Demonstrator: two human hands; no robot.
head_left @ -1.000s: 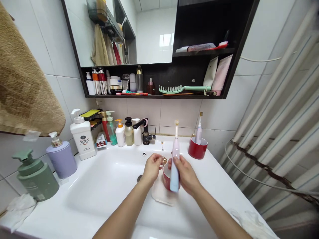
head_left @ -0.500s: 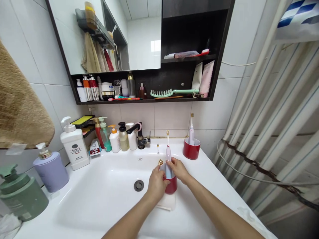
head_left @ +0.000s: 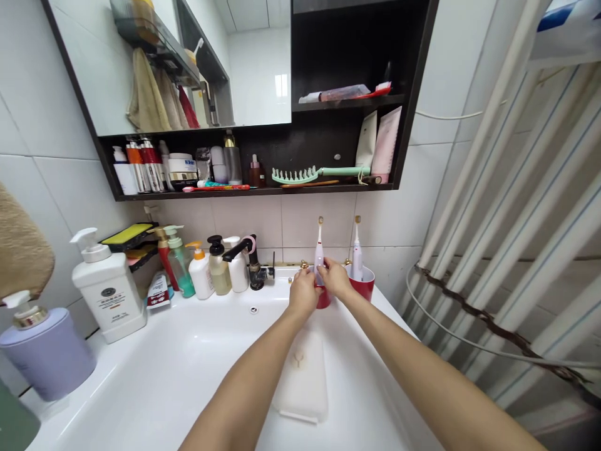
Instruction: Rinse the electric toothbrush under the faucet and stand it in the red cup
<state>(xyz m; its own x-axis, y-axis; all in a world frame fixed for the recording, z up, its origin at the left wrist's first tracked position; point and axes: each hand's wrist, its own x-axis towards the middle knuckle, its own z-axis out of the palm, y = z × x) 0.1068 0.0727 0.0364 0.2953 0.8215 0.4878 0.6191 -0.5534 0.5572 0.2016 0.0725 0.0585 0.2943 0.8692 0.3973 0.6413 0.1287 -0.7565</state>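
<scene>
At the back rim of the sink, my left hand (head_left: 303, 291) is closed around a red cup (head_left: 323, 299) with a pale inside. An electric toothbrush (head_left: 320, 249) with a pale pink handle stands upright in this cup, its head up. The fingers of my right hand (head_left: 337, 277) pinch the toothbrush handle just above the cup's rim. Directly to the right stands a second red cup (head_left: 364, 288), holding another electric toothbrush (head_left: 357, 258). My fingers and wrists hide part of the first cup.
Below my wrists, a whitish rectangular object (head_left: 303, 379) lies in the sink (head_left: 188, 376). A black faucet (head_left: 256, 269) and several pump bottles (head_left: 201, 275) line the back left. Overhead hangs a dark cabinet (head_left: 328, 141) with a hairbrush (head_left: 300, 175). Pipes (head_left: 507, 238) rise at right.
Both hands have carried the red cup with its toothbrush from over the sink back to the rim, beside the other cup. The whitish object in the sink is more exposed. The view has shifted.
</scene>
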